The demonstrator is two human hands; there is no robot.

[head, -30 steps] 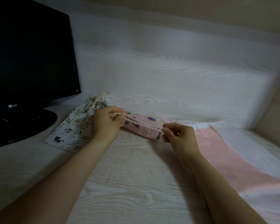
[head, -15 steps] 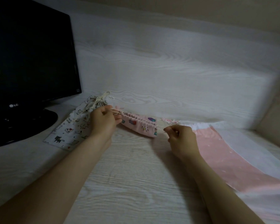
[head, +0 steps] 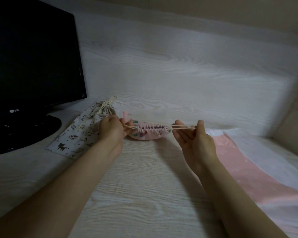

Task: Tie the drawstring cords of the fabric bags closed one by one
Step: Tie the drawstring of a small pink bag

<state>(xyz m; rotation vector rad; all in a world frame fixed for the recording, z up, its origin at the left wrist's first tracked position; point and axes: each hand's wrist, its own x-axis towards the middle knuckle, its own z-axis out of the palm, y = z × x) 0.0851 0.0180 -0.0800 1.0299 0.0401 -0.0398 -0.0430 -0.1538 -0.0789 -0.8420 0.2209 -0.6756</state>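
Now gathered tight, the pink bag [head: 149, 133] rests on the bench [head: 144, 194] beside a tied white bag [head: 76, 134]; my left hand [head: 111, 130] and right hand [head: 194, 142], fingers [head: 179, 122] gripping its cords [head: 182, 129], have pulled them apart. Knotting comes next.

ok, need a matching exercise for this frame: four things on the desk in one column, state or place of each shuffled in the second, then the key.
Things:
1. pink bag
2. white cat-print bag
3. monitor
4. pink cloth

States or places:
A. lying flat, neck already cinched
B. far left, screen dark
C. mouth gathered, drawstring cords pulled taut to both sides
D. spread flat at the right

Pairs: 1-C, 2-A, 3-B, 4-D
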